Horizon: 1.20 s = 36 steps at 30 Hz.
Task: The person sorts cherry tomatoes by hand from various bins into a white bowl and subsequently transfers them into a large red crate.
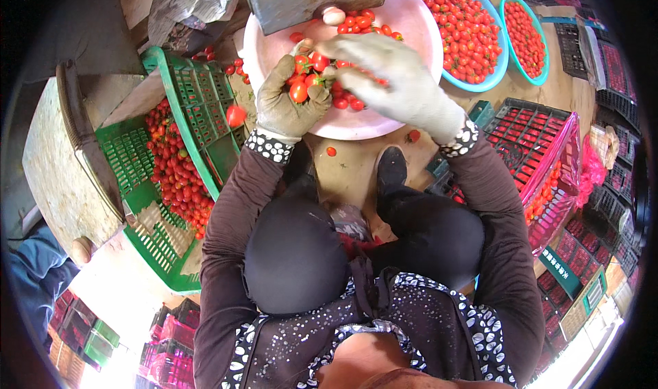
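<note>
Several small red tomatoes (298, 92), some with green stems, rest in my gloved left hand (290, 98), whose fingers curl up around them. Just to its right, my gloved right hand (388, 78) is blurred, palm down, fingers reaching towards the left hand; whether it holds anything is hidden. Both hands are over a pink-white basin (372, 131) with more red tomatoes (360, 21) in it. A metal sheet or panel (313, 1) slants over the basin's far side.
Green plastic crates (175, 91) with tomatoes stand at the left. Blue (506, 55) and turquoise (546, 75) basins of tomatoes stand at the upper right. Black crates (534, 112) and pink plastic wrap (558, 183) lie right. A few tomatoes (331, 151) lie on the floor.
</note>
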### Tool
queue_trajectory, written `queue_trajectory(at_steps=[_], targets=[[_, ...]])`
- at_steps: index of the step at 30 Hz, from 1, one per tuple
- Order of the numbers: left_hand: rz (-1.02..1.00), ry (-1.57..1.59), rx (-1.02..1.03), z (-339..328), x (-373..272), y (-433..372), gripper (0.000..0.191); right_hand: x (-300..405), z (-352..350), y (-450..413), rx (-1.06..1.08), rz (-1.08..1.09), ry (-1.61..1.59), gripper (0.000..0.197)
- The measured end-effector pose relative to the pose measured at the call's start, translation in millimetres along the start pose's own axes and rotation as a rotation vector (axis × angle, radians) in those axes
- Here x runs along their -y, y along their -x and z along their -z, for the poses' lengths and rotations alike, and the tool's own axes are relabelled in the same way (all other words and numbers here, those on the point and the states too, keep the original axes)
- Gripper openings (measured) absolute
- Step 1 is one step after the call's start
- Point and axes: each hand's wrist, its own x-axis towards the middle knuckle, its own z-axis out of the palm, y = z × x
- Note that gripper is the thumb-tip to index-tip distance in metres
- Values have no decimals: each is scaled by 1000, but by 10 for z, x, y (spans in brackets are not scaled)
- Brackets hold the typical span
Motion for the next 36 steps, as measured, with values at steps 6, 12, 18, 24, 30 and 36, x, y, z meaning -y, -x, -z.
queue_trajectory(at_steps=[6, 12, 18, 24, 30, 36], targets=[[-65, 54, 16, -156, -162, -52, 32, 78, -249, 732, 915, -541, -821, 26], [-216, 82, 0, -177, -504, -8, 29, -615, -1652, 1961, 932, 175, 120, 43], [-321, 32, -82, -225, -633, 88, 27, -802, -2026, 2284, 572, -67, 158, 35], [-369, 33, -147, -65, -637, 65, 25, -28, -949, 1220, 937, -347, -872, 20], [-413, -38, -137, 158, -602, -17, 25, 831, -250, -316, -86, -423, -766, 22], [-347, 89, -120, -66, -569, 58, 24, 1360, -597, -615, 34, 251, -705, 33]])
